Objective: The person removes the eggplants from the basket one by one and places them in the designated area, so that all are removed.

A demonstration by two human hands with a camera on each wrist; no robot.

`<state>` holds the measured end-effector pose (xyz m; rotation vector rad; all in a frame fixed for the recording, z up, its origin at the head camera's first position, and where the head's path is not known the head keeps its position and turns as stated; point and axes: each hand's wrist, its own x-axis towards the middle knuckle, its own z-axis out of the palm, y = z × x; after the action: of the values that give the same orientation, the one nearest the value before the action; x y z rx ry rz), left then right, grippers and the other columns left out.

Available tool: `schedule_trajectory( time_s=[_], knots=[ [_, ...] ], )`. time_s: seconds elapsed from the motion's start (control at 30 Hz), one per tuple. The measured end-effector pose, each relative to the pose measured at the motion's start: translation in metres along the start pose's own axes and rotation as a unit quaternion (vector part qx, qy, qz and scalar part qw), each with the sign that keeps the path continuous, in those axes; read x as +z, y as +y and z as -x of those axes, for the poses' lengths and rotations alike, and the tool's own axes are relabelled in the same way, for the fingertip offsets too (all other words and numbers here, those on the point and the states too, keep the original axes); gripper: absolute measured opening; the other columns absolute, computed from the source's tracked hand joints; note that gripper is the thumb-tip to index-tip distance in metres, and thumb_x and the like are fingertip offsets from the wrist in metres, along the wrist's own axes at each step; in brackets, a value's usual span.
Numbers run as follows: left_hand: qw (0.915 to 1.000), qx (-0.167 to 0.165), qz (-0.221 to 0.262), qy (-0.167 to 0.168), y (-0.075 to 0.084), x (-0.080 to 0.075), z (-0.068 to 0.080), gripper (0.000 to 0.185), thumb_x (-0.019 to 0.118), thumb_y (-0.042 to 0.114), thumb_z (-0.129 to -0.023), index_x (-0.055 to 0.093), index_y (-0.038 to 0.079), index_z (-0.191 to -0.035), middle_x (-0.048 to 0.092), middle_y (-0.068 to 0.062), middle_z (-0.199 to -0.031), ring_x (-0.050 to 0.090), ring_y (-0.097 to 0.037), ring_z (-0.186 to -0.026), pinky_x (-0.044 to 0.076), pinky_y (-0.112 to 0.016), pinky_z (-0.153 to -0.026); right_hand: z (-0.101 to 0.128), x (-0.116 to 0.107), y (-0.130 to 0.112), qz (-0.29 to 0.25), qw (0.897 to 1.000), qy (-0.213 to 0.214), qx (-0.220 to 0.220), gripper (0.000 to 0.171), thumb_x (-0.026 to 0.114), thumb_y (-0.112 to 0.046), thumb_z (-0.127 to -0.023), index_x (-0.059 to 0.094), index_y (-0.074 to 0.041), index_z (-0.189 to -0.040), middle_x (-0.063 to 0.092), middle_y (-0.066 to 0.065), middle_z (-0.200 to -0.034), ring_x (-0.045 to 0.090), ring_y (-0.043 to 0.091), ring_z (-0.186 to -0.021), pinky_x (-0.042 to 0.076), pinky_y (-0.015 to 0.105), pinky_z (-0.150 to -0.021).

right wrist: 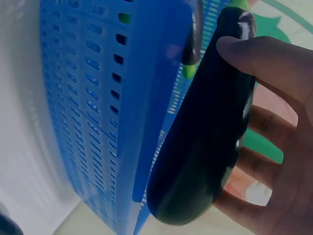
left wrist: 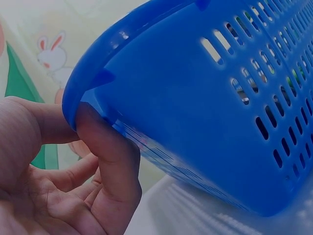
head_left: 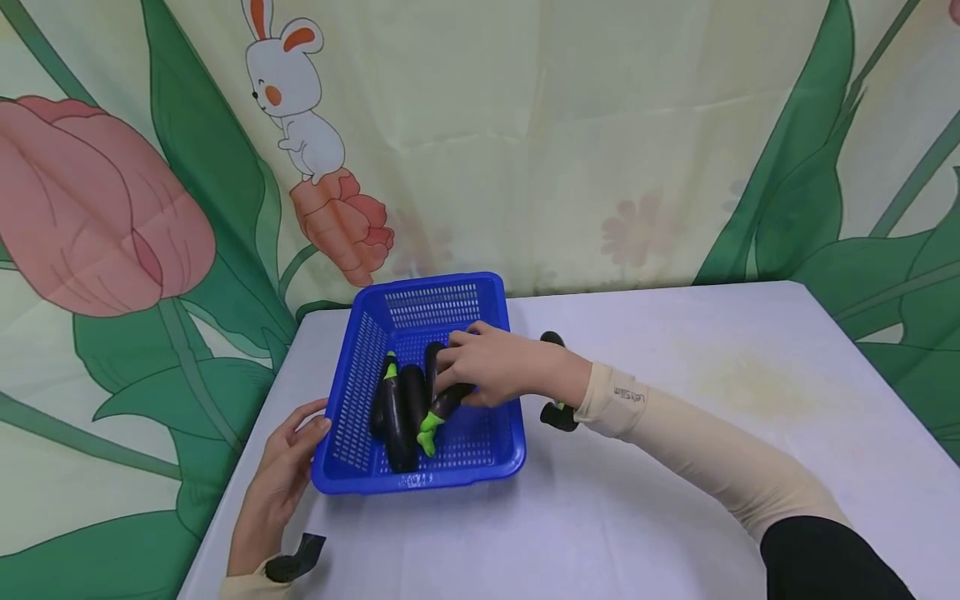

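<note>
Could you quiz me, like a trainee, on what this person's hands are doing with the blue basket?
1. True or false: the right hand has its grip on a dark purple eggplant with a green stem inside the blue perforated plastic basket.
2. What does the left hand touch? A) the basket's near left corner B) an eggplant C) the cartoon rabbit printed on the backdrop
3. Fill in: the basket stands on a ____ table.

Key: 1 true. 2 A; the left wrist view shows a fingertip against the basket's rim. 3 white.
</note>
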<state>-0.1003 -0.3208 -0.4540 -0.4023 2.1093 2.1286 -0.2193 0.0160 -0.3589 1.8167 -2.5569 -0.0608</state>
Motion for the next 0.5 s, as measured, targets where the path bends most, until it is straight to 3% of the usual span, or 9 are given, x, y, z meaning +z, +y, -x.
schedule_trajectory(
  time_s=[0.13, 0.3, 0.5],
  knots=[
    [1.0000, -0.002, -0.003, 0.001, 0.000, 0.000, -0.001, 0.046, 0.061, 0.026, -0.107, 0.042, 0.016, -0.147, 0.071, 0.012, -0.111, 0.072, -0.007, -0.101, 0.063, -0.026, -0.087, 0.005, -0.001, 0.002, 0.001, 1.000, 0.028, 0.007, 0.037, 0.075, -0.039, -0.095, 0.069, -0.036, -0.131, 0.069, -0.007, -0.122, 0.055, 0.020, -0.109, 0.049, 0.047, -0.102],
    [1.0000, 0.003, -0.001, -0.005, 0.001, 0.000, -0.002, 0.045, 0.061, 0.026, -0.107, 0.042, 0.016, -0.147, 0.071, 0.012, -0.112, 0.072, -0.008, -0.101, 0.063, -0.026, -0.086, 0.015, -0.005, 0.004, 0.001, 0.997, 0.075, 0.025, 0.038, 0.075, -0.043, -0.095, 0.069, -0.035, -0.132, 0.068, -0.005, -0.116, 0.055, 0.019, -0.104, 0.050, 0.038, -0.084],
    [0.9999, 0.004, 0.007, -0.012, 0.001, -0.002, -0.001, 0.044, 0.061, 0.024, -0.107, 0.044, 0.015, -0.147, 0.073, 0.012, -0.110, 0.072, -0.007, -0.099, 0.063, -0.026, -0.084, 0.024, -0.005, 0.006, -0.043, 0.988, 0.140, 0.055, 0.037, 0.075, -0.043, -0.095, 0.071, -0.032, -0.130, 0.071, -0.005, -0.119, 0.059, 0.018, -0.103, 0.050, 0.032, -0.076]
  ],
)
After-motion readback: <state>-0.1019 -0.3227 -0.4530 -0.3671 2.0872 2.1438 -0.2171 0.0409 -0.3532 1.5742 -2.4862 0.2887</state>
